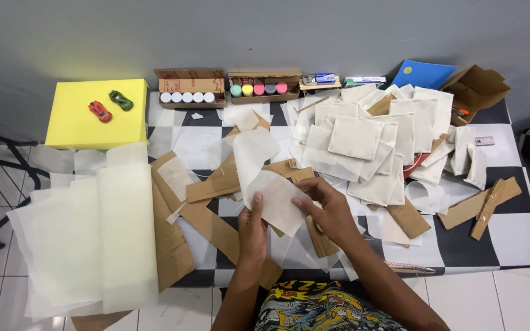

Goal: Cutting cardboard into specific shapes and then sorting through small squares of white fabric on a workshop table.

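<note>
My left hand (253, 230) and my right hand (329, 208) both grip a long white translucent paper strip (264, 178) above the middle of the table. The left hand pinches its lower left edge; the right hand's fingers press on its right side. The strip runs up and left from the hands, curling over brown cardboard strips (216, 184). A heap of white cloth squares (369, 138) lies just right of the hands.
A checkered tablecloth (510, 239) covers the table. Large translucent sheets (93, 233) hang off the left. A yellow box (75, 122) carries two toy cars. Paint jars in cardboard trays (191, 97) line the back. A blue sheet (424, 73) and open carton (476, 89) sit far right.
</note>
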